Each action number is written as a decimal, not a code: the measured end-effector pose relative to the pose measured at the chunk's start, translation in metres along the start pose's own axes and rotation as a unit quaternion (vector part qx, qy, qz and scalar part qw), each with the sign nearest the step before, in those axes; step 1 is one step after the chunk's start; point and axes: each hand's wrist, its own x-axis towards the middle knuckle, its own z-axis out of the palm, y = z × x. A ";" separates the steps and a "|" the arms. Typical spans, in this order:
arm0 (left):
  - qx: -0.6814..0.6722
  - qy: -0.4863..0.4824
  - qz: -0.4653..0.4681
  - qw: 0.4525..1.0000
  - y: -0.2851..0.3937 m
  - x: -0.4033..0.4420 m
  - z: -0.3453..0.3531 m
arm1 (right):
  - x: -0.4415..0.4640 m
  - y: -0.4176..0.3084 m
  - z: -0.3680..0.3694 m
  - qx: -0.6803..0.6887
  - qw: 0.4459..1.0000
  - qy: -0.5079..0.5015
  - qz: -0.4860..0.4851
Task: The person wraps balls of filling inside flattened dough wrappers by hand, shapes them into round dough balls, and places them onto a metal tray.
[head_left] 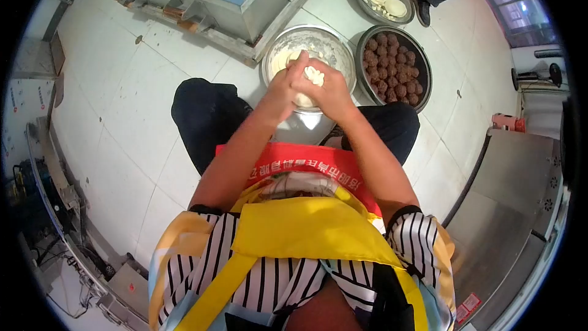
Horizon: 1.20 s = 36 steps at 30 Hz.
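Note:
Over a floured metal basin [340, 41], my left hand [284, 91] and my right hand [328, 91] press together around a piece of pale dough [314, 76]. Its bunched, lumpy top shows between my fingers and thumbs; whatever is inside it is hidden. Flat pale dough rounds [280, 59] lie in the basin at my left hand's side. Below my hands, another pale lump [302, 100] shows near the basin's front rim. Just right of this basin stands a dark-rimmed basin [428, 89] filled with several brown balls [392, 64].
Farther back, a metal bowl [362, 7] holds pale dough discs [395, 7], beside another person's shoe [422, 10]. A large metal machine [245, 15] with a blue slotted top stands at the back left. A steel cabinet [499, 196] is at right. My knees flank the basins.

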 end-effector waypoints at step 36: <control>-0.017 0.056 0.011 0.998 0.000 -0.016 0.015 | 0.005 -0.013 -0.011 0.029 0.997 -0.056 -0.039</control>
